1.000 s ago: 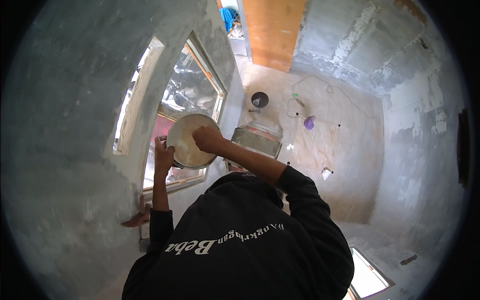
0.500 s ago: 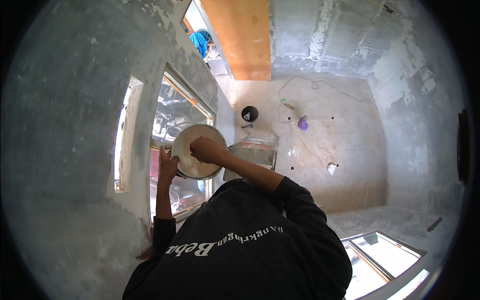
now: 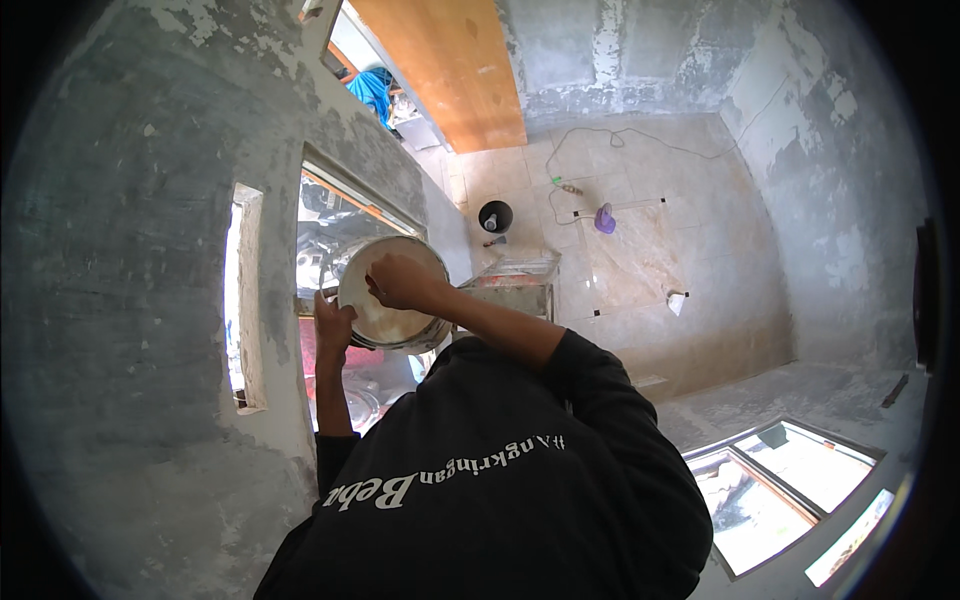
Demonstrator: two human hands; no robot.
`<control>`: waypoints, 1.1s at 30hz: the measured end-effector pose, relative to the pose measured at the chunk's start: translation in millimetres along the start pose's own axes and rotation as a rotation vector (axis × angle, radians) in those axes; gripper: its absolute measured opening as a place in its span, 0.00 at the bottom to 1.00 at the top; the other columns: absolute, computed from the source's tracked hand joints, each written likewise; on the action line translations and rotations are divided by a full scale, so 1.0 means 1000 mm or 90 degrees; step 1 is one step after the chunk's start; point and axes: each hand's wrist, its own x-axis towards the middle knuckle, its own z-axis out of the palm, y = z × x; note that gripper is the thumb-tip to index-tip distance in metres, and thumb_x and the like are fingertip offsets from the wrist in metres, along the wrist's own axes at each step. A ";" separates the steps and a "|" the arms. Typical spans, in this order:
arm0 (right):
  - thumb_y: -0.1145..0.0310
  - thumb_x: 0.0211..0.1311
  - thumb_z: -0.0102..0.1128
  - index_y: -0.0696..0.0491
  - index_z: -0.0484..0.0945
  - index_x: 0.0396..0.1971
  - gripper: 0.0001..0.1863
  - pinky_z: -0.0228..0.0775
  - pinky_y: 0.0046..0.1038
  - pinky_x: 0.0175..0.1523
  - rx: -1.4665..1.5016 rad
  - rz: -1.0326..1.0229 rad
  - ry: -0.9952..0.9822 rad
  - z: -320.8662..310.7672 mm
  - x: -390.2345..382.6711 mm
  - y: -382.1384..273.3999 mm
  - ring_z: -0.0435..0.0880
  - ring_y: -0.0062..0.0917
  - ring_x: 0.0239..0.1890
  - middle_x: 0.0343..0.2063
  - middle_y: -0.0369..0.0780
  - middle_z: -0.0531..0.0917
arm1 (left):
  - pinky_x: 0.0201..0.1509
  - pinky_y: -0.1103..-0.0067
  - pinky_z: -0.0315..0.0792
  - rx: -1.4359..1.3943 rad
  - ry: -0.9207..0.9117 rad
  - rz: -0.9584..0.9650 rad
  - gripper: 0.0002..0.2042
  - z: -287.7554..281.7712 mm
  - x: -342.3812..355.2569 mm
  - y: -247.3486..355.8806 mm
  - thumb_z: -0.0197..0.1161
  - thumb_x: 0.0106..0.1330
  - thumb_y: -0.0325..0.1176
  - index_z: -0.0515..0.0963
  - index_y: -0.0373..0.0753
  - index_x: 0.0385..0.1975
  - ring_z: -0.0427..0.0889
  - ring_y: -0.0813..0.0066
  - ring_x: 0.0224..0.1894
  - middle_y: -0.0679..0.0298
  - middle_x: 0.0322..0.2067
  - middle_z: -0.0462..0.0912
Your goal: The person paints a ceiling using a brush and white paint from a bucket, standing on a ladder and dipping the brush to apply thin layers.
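A round pale bucket (image 3: 432, 332) is in front of me, tilted so that I see into it, with whitish-tan stuff on its inside. My left hand (image 3: 333, 322) is closed on its left edge, near the wire handle, with the thumb toward the rim. My right hand (image 3: 405, 283) is over the bucket's mouth, its fingers curled into a fist. Whatever those fingers hold, if anything, is hidden under the hand.
A paint-stained stand like a stepladder (image 3: 508, 298) is right of the bucket. On the tiled floor are a black pail (image 3: 495, 217), a purple cloth-like thing (image 3: 605, 219) and a cord (image 3: 668, 146). A window opening (image 3: 350, 215) is at left; an orange door panel (image 3: 450, 70) stands farther off.
My right hand has shifted slightly left and up over the bucket's mouth, still closed. The left hand keeps its grip. The whole view has turned a little.
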 end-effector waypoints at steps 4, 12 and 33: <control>0.69 0.53 0.61 0.57 0.83 0.24 0.07 0.74 0.45 0.37 -0.030 -0.032 -0.011 0.003 -0.002 0.022 0.83 0.46 0.29 0.25 0.50 0.83 | 0.33 0.71 0.79 -0.010 -0.010 -0.017 0.25 0.012 -0.001 0.016 0.54 0.51 0.22 0.62 0.30 0.53 0.81 0.62 0.35 0.49 0.39 0.79; 0.67 0.53 0.63 0.56 0.83 0.26 0.08 0.74 0.44 0.39 -0.073 -0.008 -0.021 -0.006 -0.008 0.024 0.84 0.44 0.31 0.27 0.49 0.84 | 0.15 0.66 0.83 -0.074 -0.041 -0.010 0.26 0.018 0.003 0.011 0.54 0.50 0.22 0.60 0.30 0.53 0.84 0.56 0.26 0.46 0.38 0.78; 0.65 0.60 0.62 0.62 0.78 0.27 0.14 0.69 0.37 0.30 0.229 -0.074 0.271 -0.088 -0.020 -0.015 0.80 0.34 0.20 0.18 0.48 0.79 | 0.40 0.75 0.76 -0.142 0.005 0.053 0.25 0.001 -0.018 0.015 0.58 0.50 0.22 0.65 0.30 0.52 0.82 0.66 0.39 0.50 0.41 0.81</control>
